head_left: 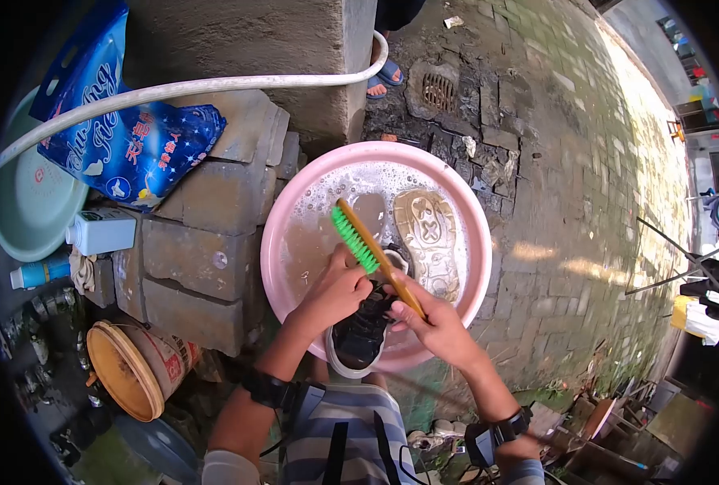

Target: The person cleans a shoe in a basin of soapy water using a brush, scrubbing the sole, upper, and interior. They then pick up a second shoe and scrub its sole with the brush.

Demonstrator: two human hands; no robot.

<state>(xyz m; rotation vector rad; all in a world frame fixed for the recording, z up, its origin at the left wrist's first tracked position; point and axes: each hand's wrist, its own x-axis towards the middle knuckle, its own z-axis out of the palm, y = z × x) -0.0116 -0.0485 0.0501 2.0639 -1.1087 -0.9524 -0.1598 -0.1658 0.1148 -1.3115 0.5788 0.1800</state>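
A pink basin (477, 242) holds soapy, greyish water. My right hand (435, 321) is closed round the wooden handle of a brush (363, 238) with green bristles, which slants up to the left over the basin. Beneath the brush, my left hand (337, 291) grips a black shoe with a white sole edge (358, 335) at its opening; the toe points toward me over the basin's near rim. Another shoe lies in the water on the right, its pale patterned sole (430, 242) facing up.
Stacked bricks (194, 242) stand left, with a blue detergent bag (125, 133), a bottle (105, 230) and a green basin (40, 210). A hose (254, 82) crosses above. An orange-rimmed bucket (125, 372) lies lower left. A person's sandalled feet (385, 77) show near a drain (439, 92).
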